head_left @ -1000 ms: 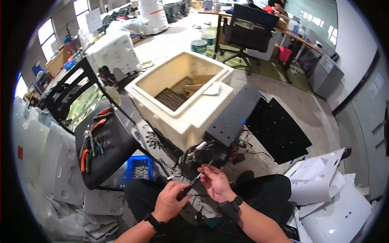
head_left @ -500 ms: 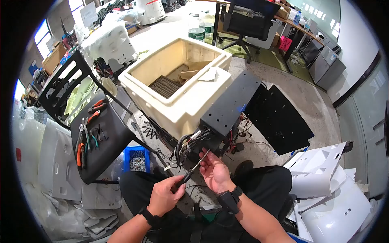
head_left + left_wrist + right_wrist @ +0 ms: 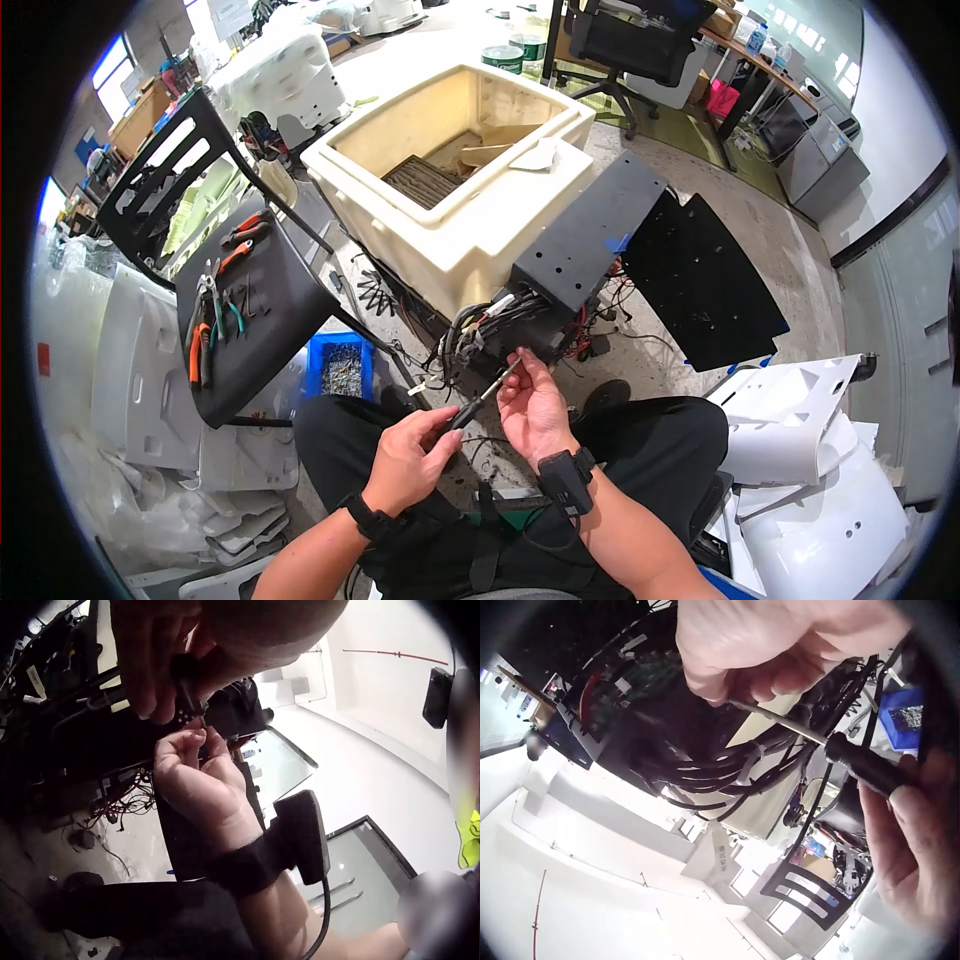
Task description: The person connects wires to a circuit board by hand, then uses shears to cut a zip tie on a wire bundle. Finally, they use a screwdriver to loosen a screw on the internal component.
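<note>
Screwdriver (image 3: pixel 466 411) held slantwise between two hands, near a cable bundle (image 3: pixel 478 328)
The left hand (image 3: pixel 408 462) has its fingers curled round the black handle (image 3: pixel 866 763); the right hand (image 3: pixel 537 415) pinches the far end of the metal shaft (image 3: pixel 786 721) between closed thumb and fingertips, below a dark grey metal box (image 3: pixel 590 240), with orange-handled pliers (image 3: pixel 194 358) on a chair (image 3: pixel 268 345)

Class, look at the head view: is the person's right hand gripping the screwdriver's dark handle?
No, the left hand grips the screwdriver's dark handle, while the right hand pinches near the end of its metal shaft.
</note>
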A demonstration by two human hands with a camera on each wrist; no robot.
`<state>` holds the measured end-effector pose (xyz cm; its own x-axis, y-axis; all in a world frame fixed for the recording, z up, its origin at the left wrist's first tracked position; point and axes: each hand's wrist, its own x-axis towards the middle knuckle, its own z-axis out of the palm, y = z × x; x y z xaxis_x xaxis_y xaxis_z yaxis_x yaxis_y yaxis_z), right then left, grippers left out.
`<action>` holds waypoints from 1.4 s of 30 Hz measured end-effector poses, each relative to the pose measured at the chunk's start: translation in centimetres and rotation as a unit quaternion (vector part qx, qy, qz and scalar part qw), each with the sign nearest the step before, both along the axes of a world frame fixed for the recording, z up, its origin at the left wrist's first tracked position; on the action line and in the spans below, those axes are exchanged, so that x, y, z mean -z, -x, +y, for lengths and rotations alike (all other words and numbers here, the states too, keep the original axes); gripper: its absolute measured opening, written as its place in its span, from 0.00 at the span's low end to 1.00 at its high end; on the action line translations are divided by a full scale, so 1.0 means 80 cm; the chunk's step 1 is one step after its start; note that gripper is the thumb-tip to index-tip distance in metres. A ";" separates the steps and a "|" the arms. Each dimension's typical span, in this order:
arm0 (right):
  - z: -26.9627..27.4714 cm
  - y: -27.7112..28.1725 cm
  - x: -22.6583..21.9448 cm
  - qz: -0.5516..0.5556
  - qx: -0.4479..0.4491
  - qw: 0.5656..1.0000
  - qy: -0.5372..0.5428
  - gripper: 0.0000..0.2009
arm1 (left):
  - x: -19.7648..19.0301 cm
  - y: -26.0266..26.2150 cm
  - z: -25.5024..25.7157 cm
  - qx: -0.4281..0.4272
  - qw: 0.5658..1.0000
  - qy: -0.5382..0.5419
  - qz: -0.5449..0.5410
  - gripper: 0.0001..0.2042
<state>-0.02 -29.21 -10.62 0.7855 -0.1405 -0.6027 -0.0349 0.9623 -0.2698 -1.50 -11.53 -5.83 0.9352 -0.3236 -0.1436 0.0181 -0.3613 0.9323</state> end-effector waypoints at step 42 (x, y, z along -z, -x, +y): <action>0.202 -0.034 -0.086 -0.235 -0.525 0.775 0.263 0.21 | -0.034 0.035 0.222 -0.089 0.983 -0.022 -0.156 0.15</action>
